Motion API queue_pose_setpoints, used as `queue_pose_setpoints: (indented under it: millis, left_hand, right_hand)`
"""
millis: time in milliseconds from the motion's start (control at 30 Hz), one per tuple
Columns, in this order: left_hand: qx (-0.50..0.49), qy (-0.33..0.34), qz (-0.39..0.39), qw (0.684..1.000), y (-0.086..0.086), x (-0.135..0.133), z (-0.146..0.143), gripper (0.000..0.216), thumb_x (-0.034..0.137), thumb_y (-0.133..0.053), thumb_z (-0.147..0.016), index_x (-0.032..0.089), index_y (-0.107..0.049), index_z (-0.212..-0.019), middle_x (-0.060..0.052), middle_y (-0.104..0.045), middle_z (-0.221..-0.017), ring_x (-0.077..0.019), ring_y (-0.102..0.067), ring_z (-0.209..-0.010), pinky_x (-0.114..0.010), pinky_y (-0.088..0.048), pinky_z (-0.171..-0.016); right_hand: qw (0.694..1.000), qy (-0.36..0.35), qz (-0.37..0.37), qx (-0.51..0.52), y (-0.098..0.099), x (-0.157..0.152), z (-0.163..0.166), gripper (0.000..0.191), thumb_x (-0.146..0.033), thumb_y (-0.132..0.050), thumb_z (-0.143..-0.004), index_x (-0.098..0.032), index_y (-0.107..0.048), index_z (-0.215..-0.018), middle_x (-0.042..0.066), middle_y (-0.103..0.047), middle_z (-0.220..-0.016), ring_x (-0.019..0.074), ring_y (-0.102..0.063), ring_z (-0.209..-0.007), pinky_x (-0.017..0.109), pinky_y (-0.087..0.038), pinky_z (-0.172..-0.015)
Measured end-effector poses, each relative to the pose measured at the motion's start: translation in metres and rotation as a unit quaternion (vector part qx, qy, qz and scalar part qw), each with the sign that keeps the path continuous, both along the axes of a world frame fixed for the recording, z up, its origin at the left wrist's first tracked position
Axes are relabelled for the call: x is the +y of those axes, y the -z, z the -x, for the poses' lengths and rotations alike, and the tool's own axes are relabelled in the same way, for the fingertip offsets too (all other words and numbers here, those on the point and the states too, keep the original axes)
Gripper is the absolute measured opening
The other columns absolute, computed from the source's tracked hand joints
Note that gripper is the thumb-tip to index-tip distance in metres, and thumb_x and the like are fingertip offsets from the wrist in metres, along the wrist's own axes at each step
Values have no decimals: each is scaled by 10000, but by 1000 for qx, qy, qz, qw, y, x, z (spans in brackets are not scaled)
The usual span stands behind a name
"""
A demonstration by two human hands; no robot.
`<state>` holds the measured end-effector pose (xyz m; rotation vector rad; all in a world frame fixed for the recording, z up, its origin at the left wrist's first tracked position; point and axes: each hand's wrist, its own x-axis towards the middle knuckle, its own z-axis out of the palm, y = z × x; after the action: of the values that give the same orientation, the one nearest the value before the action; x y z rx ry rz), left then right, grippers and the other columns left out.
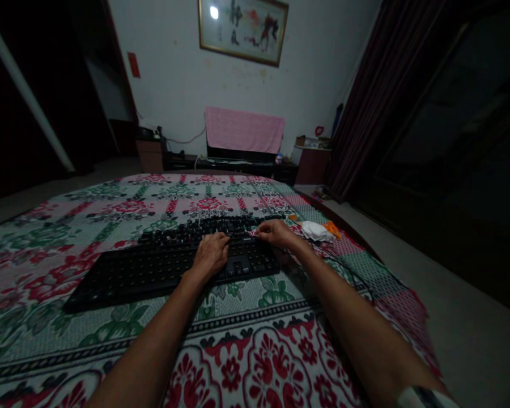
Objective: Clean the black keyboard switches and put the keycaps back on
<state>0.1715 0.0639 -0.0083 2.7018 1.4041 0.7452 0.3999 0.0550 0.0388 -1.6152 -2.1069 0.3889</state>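
A black keyboard [153,271] lies at a slant on the patterned tablecloth. Much of it shows bare key posts, while a few keycaps sit at its right part. My left hand [212,251] rests over its middle, fingers bent at the far edge and closed on it. At the keyboard's upper right corner is my right hand [275,233], its thumb and fingers pinched together. Whatever those fingertips hold is too small and dark to make out. Just behind the keyboard spreads a pile of loose black keycaps [187,230].
Right of the keyboard lie a crumpled white cloth [317,231] and an orange item [332,229]. A dark cable [352,272] runs along the right side of the tablecloth [272,362]. Beyond the table stands a low cabinet with a pink-covered screen [244,130].
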Motion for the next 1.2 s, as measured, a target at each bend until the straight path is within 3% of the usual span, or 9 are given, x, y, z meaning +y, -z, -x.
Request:
queue_pose_setpoints:
  millis: [167, 500, 733, 1200]
  left_hand:
    - [7, -3, 0, 1000, -1, -1, -1, 309, 219, -400, -820, 200, -595, -1059, -52, -582, -1074, -204, -498, -985, -355, -389, -907]
    - [7, -14, 2, 1000, -1, -1, -1, 305, 225, -402, -822, 199, -596, -1056, -56, -576, -1069, -206, -493, -968, -366, -397, -899]
    - [-9, -8, 5, 1000, -2, -3, -1, 293, 213, -419, -816, 214, -596, -1050, -56, -574, -1059, -205, -489, -980, -368, -395, -897]
    - [6, -14, 15, 1000, -3, -3, -2, 299, 223, -416, -817, 200, -594, -1056, -57, -570, -1064, -207, -478, -973, -367, -383, -901]
  right_hand:
    - [997, 28, -17, -64, 4, 19, 15, 202, -225, -571, -721, -198, -691, -881, -1, -685, -804, 123, -599, -743, 190, -409, -680]
    - [987, 7, 69, -143, -4, 52, 19, 254, -235, -651, -637, -213, -715, -882, -6, -693, -812, 151, -612, -751, 187, -415, -653]
    - [984, -6, 97, -148, -7, 55, 22, 216, -244, -658, -624, -245, -718, -831, -36, -678, -725, 131, -591, -723, 173, -399, -613]
    - [984, 2, 104, -146, -9, 50, 27, 134, -237, -630, -636, -154, -710, -703, 9, -617, -597, 141, -546, -630, 210, -356, -564]
